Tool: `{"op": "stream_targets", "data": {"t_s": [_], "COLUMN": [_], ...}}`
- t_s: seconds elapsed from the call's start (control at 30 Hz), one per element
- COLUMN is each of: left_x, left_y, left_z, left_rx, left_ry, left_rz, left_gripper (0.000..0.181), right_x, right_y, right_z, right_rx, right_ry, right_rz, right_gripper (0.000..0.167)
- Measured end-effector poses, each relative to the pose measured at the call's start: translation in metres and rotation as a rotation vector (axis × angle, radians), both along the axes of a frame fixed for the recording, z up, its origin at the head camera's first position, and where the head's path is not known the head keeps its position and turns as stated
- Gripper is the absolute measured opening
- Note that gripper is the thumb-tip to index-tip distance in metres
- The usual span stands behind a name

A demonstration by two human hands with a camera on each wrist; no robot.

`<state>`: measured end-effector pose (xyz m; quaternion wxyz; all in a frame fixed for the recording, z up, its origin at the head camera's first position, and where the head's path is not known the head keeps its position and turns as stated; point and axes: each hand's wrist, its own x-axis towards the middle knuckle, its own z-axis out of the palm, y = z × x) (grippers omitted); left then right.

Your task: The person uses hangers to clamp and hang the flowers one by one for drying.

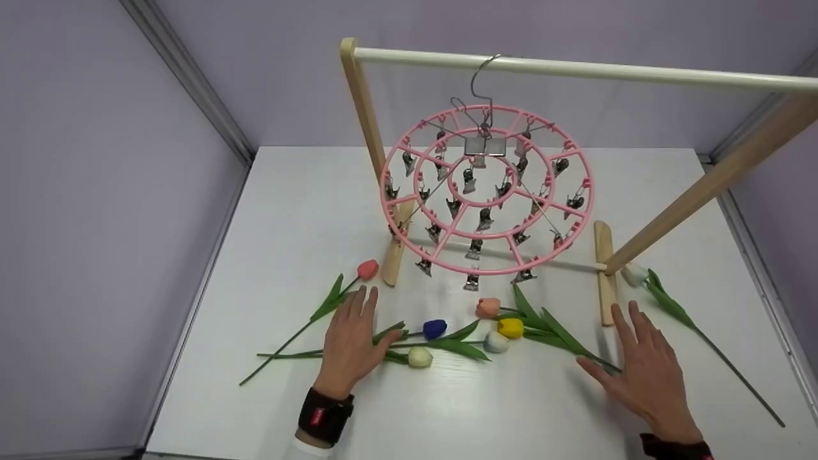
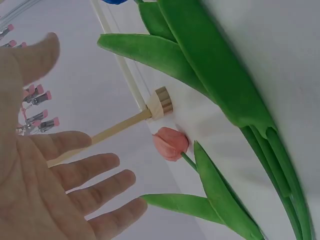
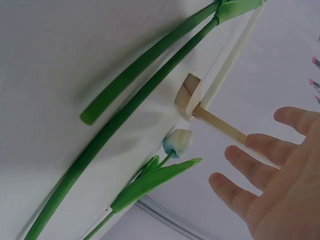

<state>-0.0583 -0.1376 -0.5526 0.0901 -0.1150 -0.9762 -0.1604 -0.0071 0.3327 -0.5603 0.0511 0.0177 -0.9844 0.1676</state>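
My left hand (image 1: 350,345) is held over the flower stems at the left, fingers spread and holding nothing. Beyond its fingertips lies a red-pink tulip (image 1: 367,269); to its right are a dark blue tulip (image 1: 434,329) and a pale green one (image 1: 420,357). My right hand (image 1: 648,380), also spread and empty, is over the table's right part. Between the hands lie an orange-pink tulip (image 1: 488,307), a yellow one (image 1: 510,328) and a whitish one (image 1: 496,342). Another white tulip (image 3: 177,142) lies past the right fingers. Both wrist views show straight, spread fingers.
A wooden rack with a white top bar (image 1: 575,69) stands across the table (image 1: 307,198). From the bar hangs a round pink hanger (image 1: 487,272) with several metal clips. The rack's feet (image 1: 397,255) rest behind the flowers. Pale walls enclose the table.
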Motion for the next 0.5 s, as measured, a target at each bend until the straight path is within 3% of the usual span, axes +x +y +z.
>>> {"op": "stream_targets", "data": {"t_s": [0.33, 0.5], "left_x": [-0.027, -0.044], "left_y": [0.017, 0.029], "left_z": [-0.006, -0.007], "left_rx": [0.155, 0.224], "left_ry": [-0.026, -0.044], "left_rz": [0.094, 0.142], "left_gripper": [0.064, 0.055], "right_x": [-0.026, -0.041], "right_y": [0.014, 0.02], "right_z": [-0.002, -0.006], "right_rx": [-0.037, -0.028], "right_ry": [-0.096, -0.046], "right_rz": [-0.04, -0.059], "right_gripper": [0.104, 0.088]}}
